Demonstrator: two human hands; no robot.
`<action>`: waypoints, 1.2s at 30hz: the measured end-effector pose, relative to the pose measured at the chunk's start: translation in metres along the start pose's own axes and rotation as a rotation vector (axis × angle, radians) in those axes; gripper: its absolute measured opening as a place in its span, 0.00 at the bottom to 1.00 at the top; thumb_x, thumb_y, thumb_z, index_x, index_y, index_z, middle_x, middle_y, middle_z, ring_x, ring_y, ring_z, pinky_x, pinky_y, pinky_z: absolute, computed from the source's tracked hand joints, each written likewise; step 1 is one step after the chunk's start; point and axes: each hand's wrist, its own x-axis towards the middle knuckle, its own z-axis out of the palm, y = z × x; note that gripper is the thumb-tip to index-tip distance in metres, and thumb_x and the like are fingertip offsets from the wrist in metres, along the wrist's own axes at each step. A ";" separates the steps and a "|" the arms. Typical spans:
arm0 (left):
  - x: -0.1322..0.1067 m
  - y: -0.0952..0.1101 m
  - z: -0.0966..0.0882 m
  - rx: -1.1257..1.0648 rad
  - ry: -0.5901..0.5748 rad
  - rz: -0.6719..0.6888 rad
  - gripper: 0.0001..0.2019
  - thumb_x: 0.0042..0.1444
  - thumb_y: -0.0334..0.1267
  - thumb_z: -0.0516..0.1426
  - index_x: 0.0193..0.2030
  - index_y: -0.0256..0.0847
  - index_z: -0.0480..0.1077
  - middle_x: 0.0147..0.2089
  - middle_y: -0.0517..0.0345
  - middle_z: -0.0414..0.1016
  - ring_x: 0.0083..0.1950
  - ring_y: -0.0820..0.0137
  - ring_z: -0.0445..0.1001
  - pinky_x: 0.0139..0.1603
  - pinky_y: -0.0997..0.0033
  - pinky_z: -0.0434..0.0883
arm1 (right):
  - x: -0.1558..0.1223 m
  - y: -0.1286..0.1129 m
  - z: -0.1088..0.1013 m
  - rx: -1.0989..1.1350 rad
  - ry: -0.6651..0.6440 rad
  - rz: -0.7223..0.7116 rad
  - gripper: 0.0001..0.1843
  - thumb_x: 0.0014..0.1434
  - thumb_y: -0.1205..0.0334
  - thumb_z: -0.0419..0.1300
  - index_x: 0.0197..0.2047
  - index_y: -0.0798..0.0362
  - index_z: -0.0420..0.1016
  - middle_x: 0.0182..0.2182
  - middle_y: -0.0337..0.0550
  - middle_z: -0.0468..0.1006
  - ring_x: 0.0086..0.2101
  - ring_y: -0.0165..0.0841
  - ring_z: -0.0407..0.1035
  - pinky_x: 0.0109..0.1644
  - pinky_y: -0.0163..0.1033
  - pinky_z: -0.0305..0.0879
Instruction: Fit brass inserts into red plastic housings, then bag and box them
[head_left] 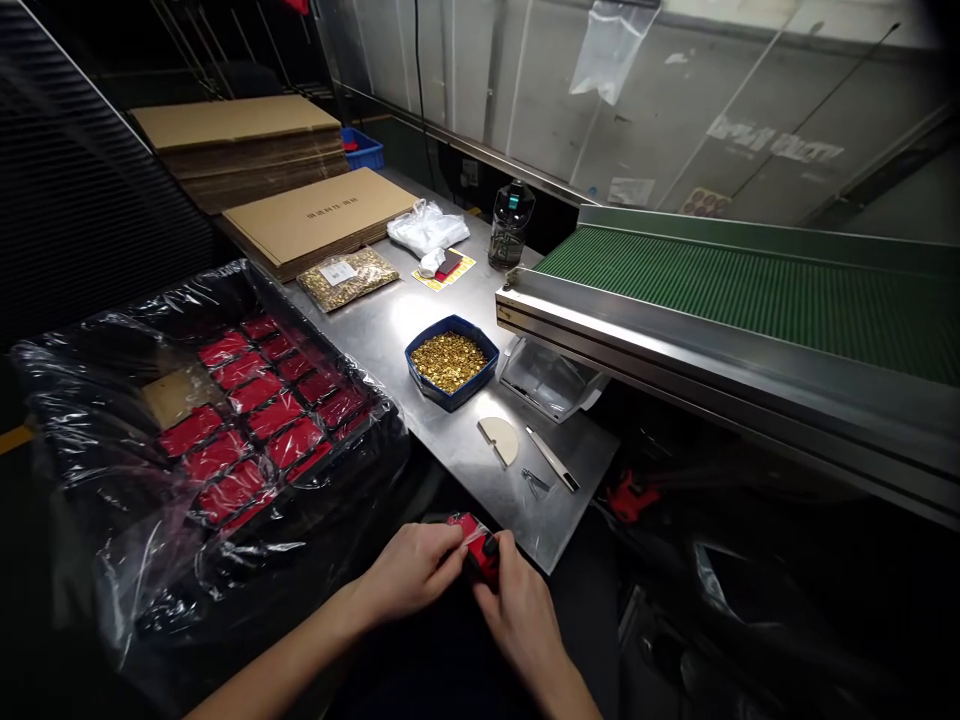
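Observation:
Both my hands meet low in the middle of the view, just below the near edge of the steel table (390,320). My left hand (409,570) and my right hand (517,605) are closed together on a small red part (474,545) with a black end. To the left stands a black tray (225,420) of red parts wrapped in clear plastic film. A blue bowl (451,362) of small gold pieces sits on the table beyond my hands.
A half-round white piece (500,440), a thin tool (553,460) and tweezers (535,482) lie near the table's corner. A green conveyor belt (750,290) runs along the right. Flat cardboard stacks (315,215), a bag of gold pieces (346,277), a plastic bag (427,228) and a bottle (511,225) sit farther back.

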 end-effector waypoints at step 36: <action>-0.009 -0.021 0.041 -0.982 0.053 -0.190 0.18 0.59 0.48 0.65 0.52 0.41 0.78 0.53 0.46 0.76 0.52 0.58 0.76 0.54 0.61 0.71 | -0.054 0.051 -0.026 -0.031 0.444 -0.538 0.12 0.65 0.73 0.60 0.48 0.47 0.73 0.38 0.38 0.81 0.44 0.36 0.74 0.50 0.43 0.63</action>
